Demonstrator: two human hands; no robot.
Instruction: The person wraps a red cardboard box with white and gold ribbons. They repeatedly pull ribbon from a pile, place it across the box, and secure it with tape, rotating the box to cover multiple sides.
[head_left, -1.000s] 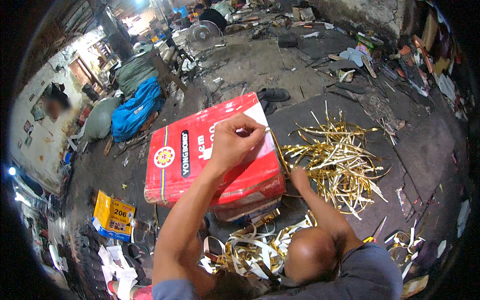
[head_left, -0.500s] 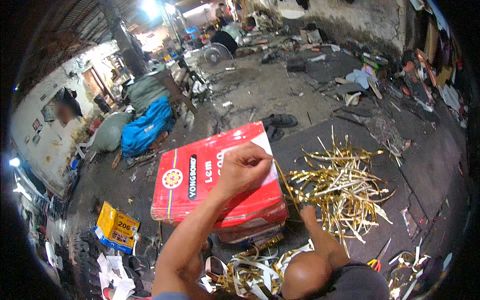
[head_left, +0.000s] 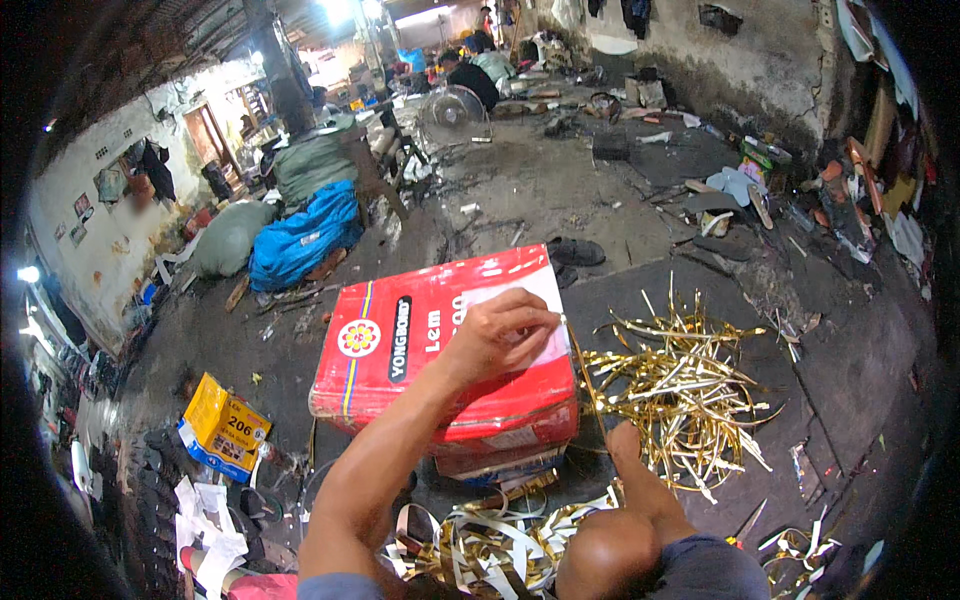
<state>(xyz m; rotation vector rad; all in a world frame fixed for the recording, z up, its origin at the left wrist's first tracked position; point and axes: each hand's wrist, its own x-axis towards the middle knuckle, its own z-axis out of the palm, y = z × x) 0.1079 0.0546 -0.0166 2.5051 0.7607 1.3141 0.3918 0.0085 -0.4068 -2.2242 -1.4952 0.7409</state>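
Note:
Over the top of a red cardboard box (head_left: 395, 300), my left hand (head_left: 500, 335) is closed in a pinch on one end of a thin gold strip (head_left: 588, 380). The strip stretches down past the box's right edge to my right hand (head_left: 624, 440). That hand is closed on its lower part, low beside the box, with the fingers mostly turned from view. Right of it a loose heap of narrow gold strips (head_left: 700, 390) lies on the dark floor covering. More gold and white strips (head_left: 500, 540) are piled in front of the box, near my knee.
A yellow carton (head_left: 225, 430) and white paper scraps (head_left: 210, 535) lie at the left. Scissors (head_left: 745, 525) rest at the lower right. Beyond the box are dark sandals (head_left: 577, 252), a blue sack (head_left: 305, 240) and a fan (head_left: 455, 115). A person (head_left: 470, 80) sits far back.
The whole view has shifted slightly, so the box appears a little farther right. Both hands keep the gold strip stretched between them, and my right hand sits slightly lower in the picture.

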